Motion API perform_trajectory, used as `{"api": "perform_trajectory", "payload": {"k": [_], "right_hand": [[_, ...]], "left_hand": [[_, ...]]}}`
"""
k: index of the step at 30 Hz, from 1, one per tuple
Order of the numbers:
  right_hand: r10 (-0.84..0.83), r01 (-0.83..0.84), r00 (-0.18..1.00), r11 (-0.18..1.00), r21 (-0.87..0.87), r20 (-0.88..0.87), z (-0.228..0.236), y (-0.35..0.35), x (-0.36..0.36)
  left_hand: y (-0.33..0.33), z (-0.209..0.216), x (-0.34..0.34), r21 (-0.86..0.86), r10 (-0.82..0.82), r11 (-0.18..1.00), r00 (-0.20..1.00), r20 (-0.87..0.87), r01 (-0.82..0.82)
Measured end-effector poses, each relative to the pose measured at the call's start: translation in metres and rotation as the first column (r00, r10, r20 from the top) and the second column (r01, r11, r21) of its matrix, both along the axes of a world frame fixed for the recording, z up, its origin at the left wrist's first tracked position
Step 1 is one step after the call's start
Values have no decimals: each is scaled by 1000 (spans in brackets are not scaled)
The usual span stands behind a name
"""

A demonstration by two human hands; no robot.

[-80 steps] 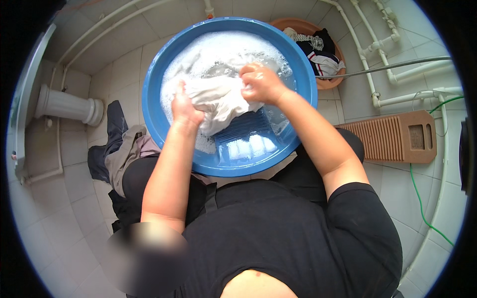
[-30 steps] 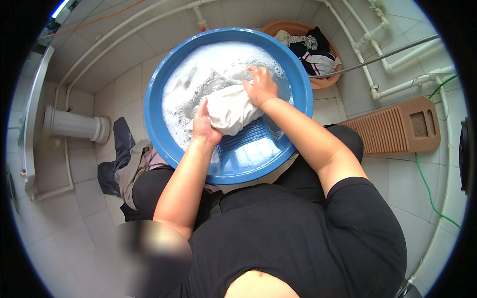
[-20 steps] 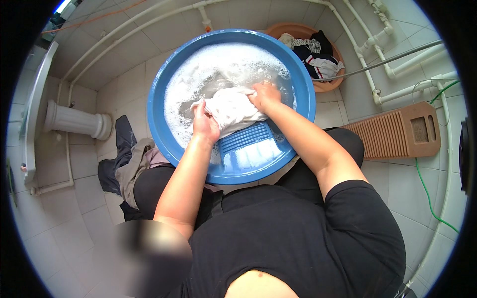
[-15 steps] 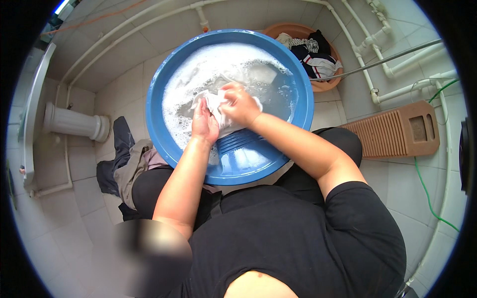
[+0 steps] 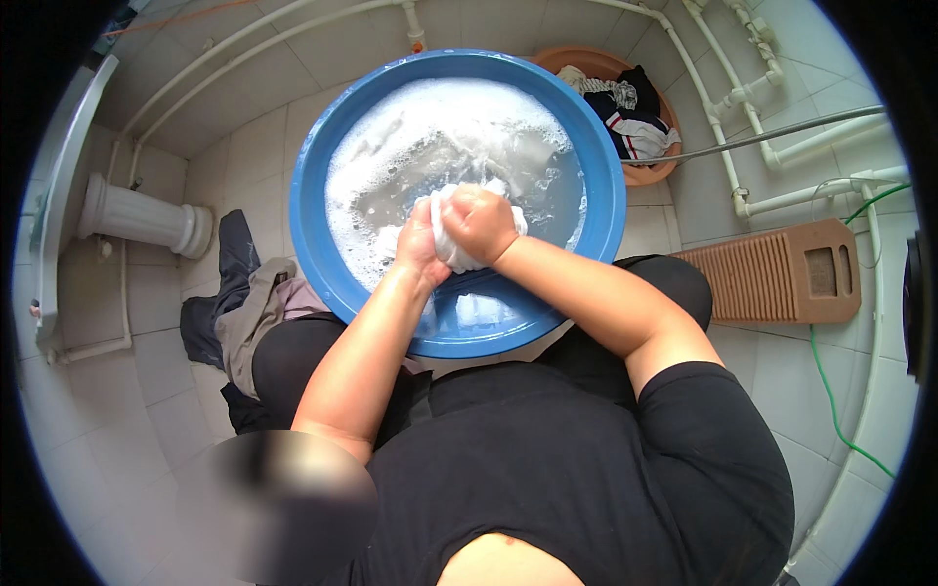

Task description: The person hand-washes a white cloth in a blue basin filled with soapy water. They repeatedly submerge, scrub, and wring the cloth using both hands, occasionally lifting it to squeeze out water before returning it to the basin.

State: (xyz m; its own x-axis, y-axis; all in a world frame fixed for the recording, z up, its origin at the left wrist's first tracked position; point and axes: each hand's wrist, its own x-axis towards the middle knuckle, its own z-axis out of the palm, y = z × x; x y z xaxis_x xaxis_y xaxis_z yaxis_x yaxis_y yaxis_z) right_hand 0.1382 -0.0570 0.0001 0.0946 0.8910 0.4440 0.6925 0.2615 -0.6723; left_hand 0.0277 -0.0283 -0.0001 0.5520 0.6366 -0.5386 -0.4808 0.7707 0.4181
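Note:
A large blue basin (image 5: 313,249) of sudsy water stands between my legs, with foam (image 5: 366,146) thickest at its far and left sides. Over the near half of the water, a bunched white wet cloth (image 5: 451,250) is squeezed between my two hands. My left hand (image 5: 422,244) closes round its left side. On the right, my right hand (image 5: 479,223) is a fist pressed against the cloth. Part of the bundle hangs below the hands. More pale fabric seems to lie under the foam, but its shape is hard to make out.
At the far right sits an orange basin (image 5: 664,176) with dark and white clothes (image 5: 635,122). A brown washboard (image 5: 772,272) rests to my right. Dark and beige clothes (image 5: 239,313) lie on the floor at left, near a white pedestal (image 5: 147,217). White pipes (image 5: 728,146) line the walls.
Both hands have come together and tightened on the white cloth, which is now bunched rather than spread. They sit slightly nearer to me. The view has shifted a little.

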Motion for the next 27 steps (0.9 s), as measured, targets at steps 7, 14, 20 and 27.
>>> {"api": "perform_trajectory", "payload": {"k": [7,14,20,27], "right_hand": [[202,-212,976,968,130,86,-3,0,-7],[-426,542,768,830,-131,479,-9,39,63],[114,19,951,907,-420,289,-37,29,84],[-122,32,988,749,-662,-90,-3,45,117]], "left_hand": [[17,-9,-4,70,7,998,999,-40,-5],[39,28,-31,430,206,886,978,-29,-173],[31,-23,-25,484,-7,541,580,-815,687],[26,-12,-37,-52,128,379,-108,-986,924]]}}
